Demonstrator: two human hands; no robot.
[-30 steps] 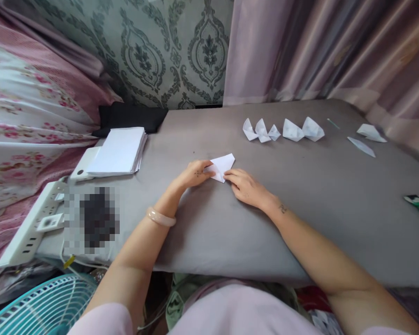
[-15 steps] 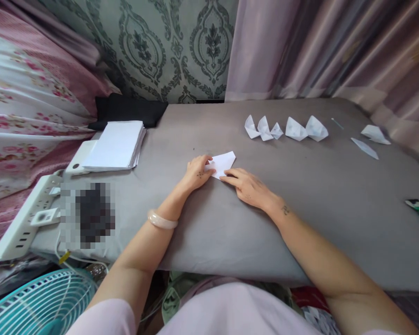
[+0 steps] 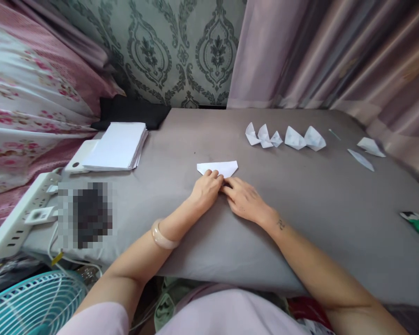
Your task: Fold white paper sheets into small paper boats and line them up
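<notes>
A folded sheet of white paper lies on the grey-covered table, its long straight edge away from me and its corners slanting in toward my hands. My left hand has its fingers curled over the near edge of the paper. From the right, my right hand meets it there, thumb and forefinger pinching the same near edge. The fingertips of both hands almost touch, and they hide the lower part of the paper.
Several folded white paper boats stand in a row at the back. Two more folded paper pieces lie at the right. A paper stack, a power strip and a blurred dark patch are left. A fan stands below.
The folded paper has turned so its long edge faces away from me. My left hand has moved right and nearer, from the paper's left end to its near edge, beside my right hand.
</notes>
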